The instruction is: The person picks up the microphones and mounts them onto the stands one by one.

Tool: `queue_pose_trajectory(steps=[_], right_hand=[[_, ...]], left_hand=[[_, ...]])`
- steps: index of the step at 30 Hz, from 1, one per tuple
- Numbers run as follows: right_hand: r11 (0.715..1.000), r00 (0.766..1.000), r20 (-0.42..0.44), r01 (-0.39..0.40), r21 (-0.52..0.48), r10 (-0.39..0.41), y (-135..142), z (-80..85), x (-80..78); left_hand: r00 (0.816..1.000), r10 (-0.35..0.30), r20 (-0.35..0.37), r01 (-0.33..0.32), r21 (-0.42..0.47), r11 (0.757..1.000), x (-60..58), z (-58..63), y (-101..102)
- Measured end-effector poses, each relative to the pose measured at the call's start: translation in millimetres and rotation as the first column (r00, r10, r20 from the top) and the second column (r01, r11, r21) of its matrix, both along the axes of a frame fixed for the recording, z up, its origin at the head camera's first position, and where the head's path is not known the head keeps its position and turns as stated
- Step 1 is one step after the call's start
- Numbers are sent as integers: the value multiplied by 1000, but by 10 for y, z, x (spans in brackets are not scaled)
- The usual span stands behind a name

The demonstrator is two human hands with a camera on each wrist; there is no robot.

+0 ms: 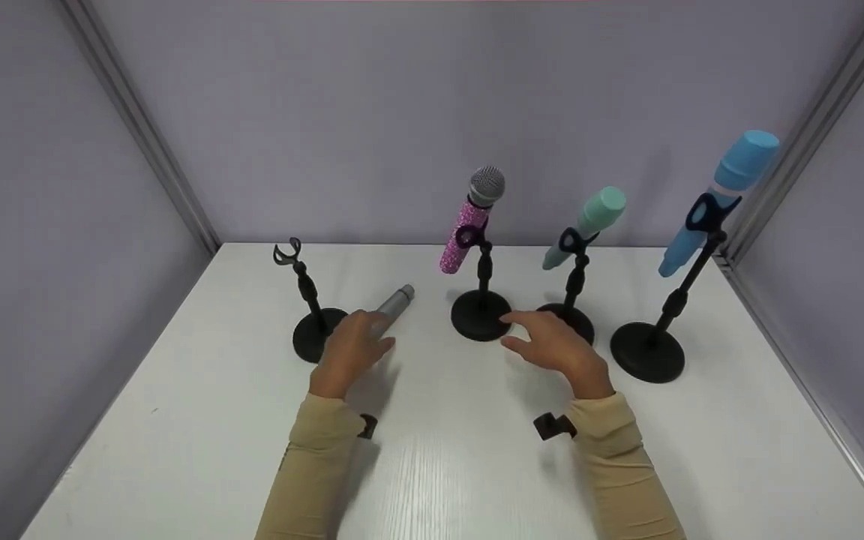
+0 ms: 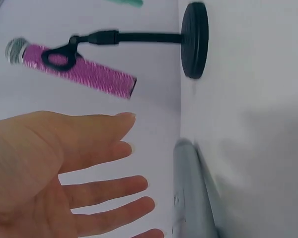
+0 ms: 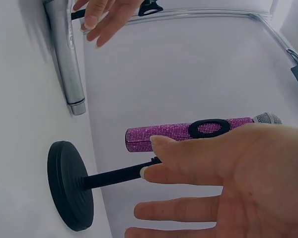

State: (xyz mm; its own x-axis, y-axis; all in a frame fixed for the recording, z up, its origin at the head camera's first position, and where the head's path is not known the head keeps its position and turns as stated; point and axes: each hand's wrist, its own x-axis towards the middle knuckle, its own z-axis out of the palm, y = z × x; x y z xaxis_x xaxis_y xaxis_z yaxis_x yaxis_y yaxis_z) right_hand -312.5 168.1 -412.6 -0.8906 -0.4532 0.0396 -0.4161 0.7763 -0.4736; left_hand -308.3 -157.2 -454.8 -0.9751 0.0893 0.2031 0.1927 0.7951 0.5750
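A grey microphone (image 1: 396, 304) lies on the white table, its far end pointing toward the back. My left hand (image 1: 353, 349) is over its near part, fingers extended; the left wrist view shows a gap between those fingers and the grey microphone (image 2: 191, 193). Just left of that hand, a black stand (image 1: 312, 330) has an unfilled clip. My right hand (image 1: 556, 349) hovers with fingers spread and holds nothing. It overlaps the base of the stand carrying a mint-green microphone (image 1: 598, 211). Beyond its fingertips, a glittery pink microphone (image 1: 468, 225) with a silver mesh head sits tilted in another stand (image 1: 481, 315).
At the right, a blue microphone (image 1: 743, 161) leans in a taller black stand (image 1: 648, 352). Pale panels (image 1: 372, 120) enclose the table at the back and both sides. Small black cameras sit at both wrists.
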Motion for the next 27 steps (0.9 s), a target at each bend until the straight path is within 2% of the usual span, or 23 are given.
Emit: queue_pose_trajectory(steps=[6, 13, 21, 24, 27], right_hand=[[1000, 1000, -2, -22, -12, 22, -48, 4, 25], [998, 999, -19, -46, -37, 45, -131, 2, 63], [993, 994, -44, -103, -54, 101, -338, -17, 97], [990, 990, -49, -136, -48, 133, -476, -12, 94], [985, 984, -59, -172, -24, 170, -668, -3, 57]], left_hand=[[995, 87, 47, -90, 65, 994, -37, 18, -273], [987, 151, 54, -157, 134, 978, -46, 38, -568], [943, 322, 83, -331, 148, 932, -62, -76, -897], [938, 335, 89, -346, 172, 922, -85, -134, -972], [942, 327, 72, -335, 190, 923, -100, -199, -1030]])
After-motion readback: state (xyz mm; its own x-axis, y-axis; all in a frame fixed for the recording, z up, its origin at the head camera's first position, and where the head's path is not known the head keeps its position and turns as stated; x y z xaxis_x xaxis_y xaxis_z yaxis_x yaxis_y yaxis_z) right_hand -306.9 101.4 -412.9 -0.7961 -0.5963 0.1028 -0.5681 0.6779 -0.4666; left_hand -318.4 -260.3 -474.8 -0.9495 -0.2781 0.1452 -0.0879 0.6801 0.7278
